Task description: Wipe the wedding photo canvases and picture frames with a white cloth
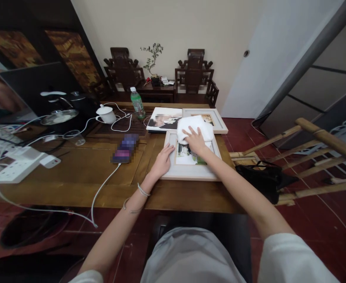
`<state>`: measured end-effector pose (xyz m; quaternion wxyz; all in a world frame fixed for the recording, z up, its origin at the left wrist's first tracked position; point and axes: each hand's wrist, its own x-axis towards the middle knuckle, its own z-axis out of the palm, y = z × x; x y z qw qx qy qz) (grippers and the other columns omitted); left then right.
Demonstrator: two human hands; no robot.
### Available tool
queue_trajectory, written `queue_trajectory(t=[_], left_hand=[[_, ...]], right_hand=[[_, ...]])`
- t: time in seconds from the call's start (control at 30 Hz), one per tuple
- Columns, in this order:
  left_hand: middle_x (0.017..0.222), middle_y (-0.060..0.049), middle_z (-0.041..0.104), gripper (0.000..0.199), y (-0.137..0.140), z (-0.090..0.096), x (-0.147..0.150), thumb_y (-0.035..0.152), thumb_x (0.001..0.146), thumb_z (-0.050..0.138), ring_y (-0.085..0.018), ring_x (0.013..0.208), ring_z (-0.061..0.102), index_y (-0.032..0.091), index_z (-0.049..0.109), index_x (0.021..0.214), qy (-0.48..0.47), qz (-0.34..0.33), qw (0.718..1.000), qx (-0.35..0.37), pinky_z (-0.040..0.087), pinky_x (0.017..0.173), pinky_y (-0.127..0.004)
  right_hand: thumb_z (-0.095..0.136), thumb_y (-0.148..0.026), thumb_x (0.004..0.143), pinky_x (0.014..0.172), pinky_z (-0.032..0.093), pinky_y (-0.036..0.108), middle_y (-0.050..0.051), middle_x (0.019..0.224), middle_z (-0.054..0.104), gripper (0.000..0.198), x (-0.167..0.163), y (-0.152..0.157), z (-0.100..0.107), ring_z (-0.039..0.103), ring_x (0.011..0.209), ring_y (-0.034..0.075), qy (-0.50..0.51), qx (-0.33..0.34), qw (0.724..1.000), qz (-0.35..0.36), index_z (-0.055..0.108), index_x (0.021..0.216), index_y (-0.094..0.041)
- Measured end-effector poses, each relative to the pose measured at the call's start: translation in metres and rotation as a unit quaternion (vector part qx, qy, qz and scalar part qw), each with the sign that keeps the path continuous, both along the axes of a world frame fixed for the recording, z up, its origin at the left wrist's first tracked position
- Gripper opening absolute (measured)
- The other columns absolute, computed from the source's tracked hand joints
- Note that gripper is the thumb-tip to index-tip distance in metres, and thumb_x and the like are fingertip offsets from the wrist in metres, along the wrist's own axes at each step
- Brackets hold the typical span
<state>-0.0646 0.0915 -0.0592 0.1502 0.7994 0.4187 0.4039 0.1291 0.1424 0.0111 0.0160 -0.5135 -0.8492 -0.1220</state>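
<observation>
A light wooden picture frame lies flat near the table's right end, with a picture of dark and green shapes inside it. Along its left side rests my left hand, fingers stretched out and touching the rim. My right hand has hold of a folded white cloth, pressing down from above with fingers spread over it. The cloth covers the upper part of the picture. Behind, a second pale frame is partly hidden by the cloth. Beside that one is a white-backed picture, partly blurred.
Left on the wooden table are a charging phone, a green-labelled bottle, a white lidded cup, a clear plastic cup, a power strip and loose cables. A bamboo chair holding a black bag stands right.
</observation>
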Motion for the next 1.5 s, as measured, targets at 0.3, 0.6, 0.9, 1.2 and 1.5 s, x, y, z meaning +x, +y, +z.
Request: queue_trajectory(t=[0.3,0.6,0.9,1.2,1.5], left_hand=[[0.129,-0.015,0.056,0.052,0.001,-0.002,0.002,-0.004,0.075,0.034,-0.024,0.132,0.039,0.009,0.056,0.12,0.016,0.017,1.0,0.005,0.032,0.112,-0.046],[0.134,-0.015,0.048,0.053,0.0,0.007,0.003,0.001,0.075,0.036,-0.027,0.133,0.034,0.01,0.052,0.125,0.075,0.026,0.997,0.005,0.029,0.112,-0.05],[0.14,-0.016,0.042,0.055,0.003,0.005,-0.002,0.003,0.075,0.036,-0.028,0.136,0.028,0.01,0.049,0.128,0.1,-0.003,0.995,-0.013,0.025,0.113,-0.051],[0.135,-0.013,0.049,0.051,0.005,-0.002,0.003,0.005,0.078,0.036,-0.025,0.135,0.033,0.014,0.053,0.125,0.039,0.028,0.999,-0.018,0.028,0.112,-0.05],[0.132,-0.012,0.053,0.046,0.006,-0.002,0.005,0.008,0.081,0.035,-0.025,0.132,0.038,0.013,0.055,0.122,0.013,0.034,0.999,-0.005,0.028,0.112,-0.05]], right_hand=[[0.039,0.002,0.079,0.104,0.024,0.058,0.008,0.141,0.046,0.048,0.094,-0.038,0.017,0.029,0.135,0.031,-0.072,-0.014,0.995,-0.068,0.066,0.113,-0.019],[0.045,0.003,0.068,0.1,0.036,0.049,0.004,0.136,0.051,0.043,0.088,-0.148,0.043,0.038,0.131,0.029,-0.055,-0.141,0.989,-0.002,0.071,0.093,-0.02],[0.041,0.005,0.068,0.101,0.037,0.047,0.004,0.136,0.052,0.049,0.099,-0.07,0.018,0.037,0.132,0.026,0.005,-0.037,0.999,-0.035,0.07,0.1,-0.02],[0.041,0.005,0.064,0.106,0.029,0.053,0.003,0.139,0.048,0.046,0.109,-0.122,0.023,0.03,0.136,0.028,-0.003,-0.095,0.995,0.027,0.072,0.09,-0.019],[0.042,0.003,0.065,0.104,0.026,0.059,0.008,0.142,0.044,0.049,0.063,-0.166,0.017,0.027,0.136,0.035,0.038,-0.126,0.991,-0.031,0.069,0.102,-0.016]])
